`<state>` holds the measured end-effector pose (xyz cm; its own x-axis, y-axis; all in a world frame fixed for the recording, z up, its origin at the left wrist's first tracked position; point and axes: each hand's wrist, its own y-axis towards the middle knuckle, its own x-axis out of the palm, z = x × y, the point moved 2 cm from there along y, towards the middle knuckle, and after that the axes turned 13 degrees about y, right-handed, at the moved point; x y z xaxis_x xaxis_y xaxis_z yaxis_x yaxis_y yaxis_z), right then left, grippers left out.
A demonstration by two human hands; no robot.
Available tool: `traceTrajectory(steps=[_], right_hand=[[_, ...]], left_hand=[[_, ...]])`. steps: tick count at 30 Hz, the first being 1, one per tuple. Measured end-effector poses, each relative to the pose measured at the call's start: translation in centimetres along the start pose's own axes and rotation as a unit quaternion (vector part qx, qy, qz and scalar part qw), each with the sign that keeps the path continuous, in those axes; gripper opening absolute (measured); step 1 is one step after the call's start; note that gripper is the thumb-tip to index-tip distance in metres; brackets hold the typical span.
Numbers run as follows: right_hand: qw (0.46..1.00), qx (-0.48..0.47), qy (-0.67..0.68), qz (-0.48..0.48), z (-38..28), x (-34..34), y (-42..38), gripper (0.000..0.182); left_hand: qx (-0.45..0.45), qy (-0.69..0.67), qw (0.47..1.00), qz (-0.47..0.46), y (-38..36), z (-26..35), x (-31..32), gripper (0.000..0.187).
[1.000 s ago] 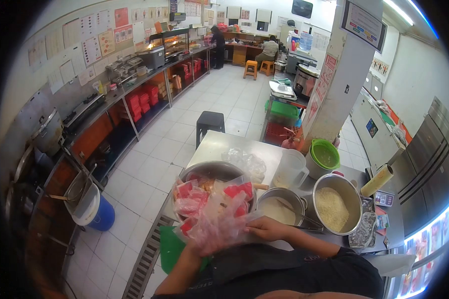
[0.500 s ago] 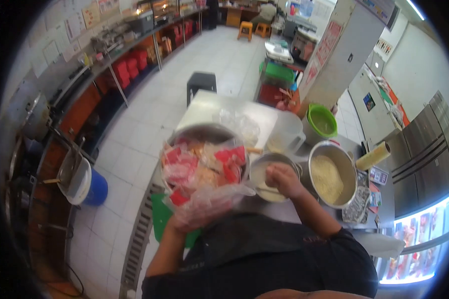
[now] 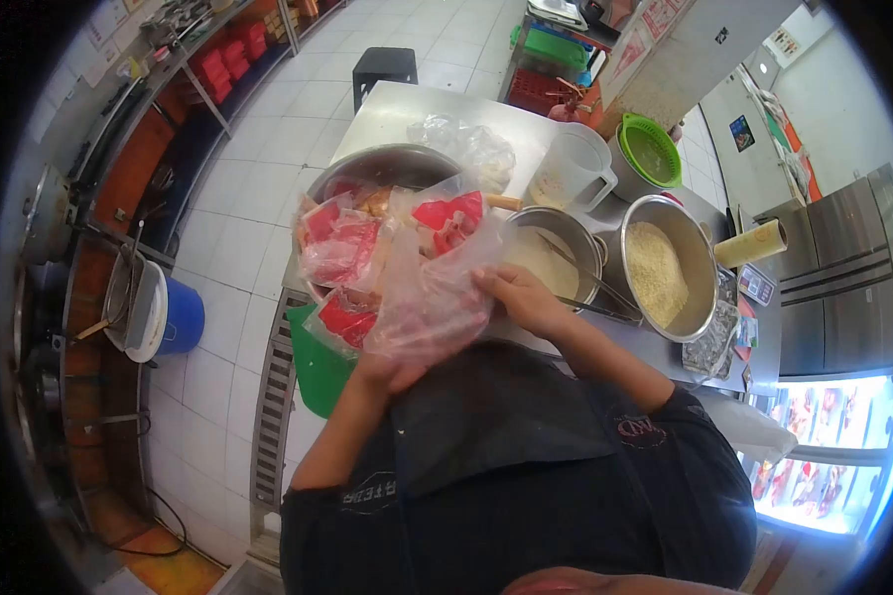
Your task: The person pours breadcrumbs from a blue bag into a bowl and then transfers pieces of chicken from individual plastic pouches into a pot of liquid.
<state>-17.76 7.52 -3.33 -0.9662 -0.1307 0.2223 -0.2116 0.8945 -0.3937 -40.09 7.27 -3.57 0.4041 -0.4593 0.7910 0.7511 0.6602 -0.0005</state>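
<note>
A clear plastic bag is held up in front of me, over the near edge of a large steel bowl. My left hand supports it from below, its fingers mostly hidden by the film. At the bag's right edge, my right hand pinches the plastic. More bags with red printing fill the bowl. Just right of my right hand stands a pot of pale liquid, with metal tongs resting across its rim.
Further right is a steel bowl of pale crumbs. Behind are a clear plastic jug, a green strainer and a crumpled clear bag. A roll of film lies at the right. A blue bucket stands on the floor at left.
My right hand has moved left from above the pot to the bag's edge. The bag now stands higher and more opened out. My view has tilted downward.
</note>
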Motion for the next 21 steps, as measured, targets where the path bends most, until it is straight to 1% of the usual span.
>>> traceTrajectory(steps=[3, 6, 9, 12, 15, 18, 20, 21], right_hand=[[0.999, -0.027, 0.016, -0.01, -1.0, -1.5, 0.2, 0.037], [0.987, -0.102, 0.109, 0.056, -2.9, 1.2, -1.4, 0.038], [0.975, -0.139, 0.141, 0.106, -1.9, -2.9, 0.3, 0.033], [0.991, -0.1, 0.08, 0.037, -3.5, -3.4, -0.6, 0.032], [0.994, -0.063, 0.088, 0.032, -2.3, -2.2, -0.5, 0.035], [0.987, -0.081, 0.137, -0.038, -1.9, -1.8, 0.0, 0.036], [0.975, -0.086, 0.187, -0.083, -3.0, -1.0, -0.5, 0.039], [0.972, -0.082, 0.205, -0.08, -3.2, -1.1, -0.6, 0.04]], left_hand=[[-0.03, 0.149, 0.987, 0.059, -1.0, -1.4, -2.6, 0.062], [0.03, 0.146, 0.987, -0.054, -2.0, -0.5, -2.1, 0.059], [0.008, 0.073, 0.997, -0.018, -4.7, -1.5, -5.2, 0.061], [0.043, 0.096, 0.982, 0.159, -5.3, -1.8, -6.8, 0.069], [0.029, 0.302, 0.935, 0.182, -2.9, -1.7, -6.3, 0.075], [0.005, 0.294, 0.949, 0.116, -0.7, -1.5, -4.0, 0.077], [0.009, 0.295, 0.95, 0.102, 0.1, -1.2, -3.4, 0.07], [0.007, 0.296, 0.951, 0.094, 0.2, -0.9, -3.2, 0.067]])
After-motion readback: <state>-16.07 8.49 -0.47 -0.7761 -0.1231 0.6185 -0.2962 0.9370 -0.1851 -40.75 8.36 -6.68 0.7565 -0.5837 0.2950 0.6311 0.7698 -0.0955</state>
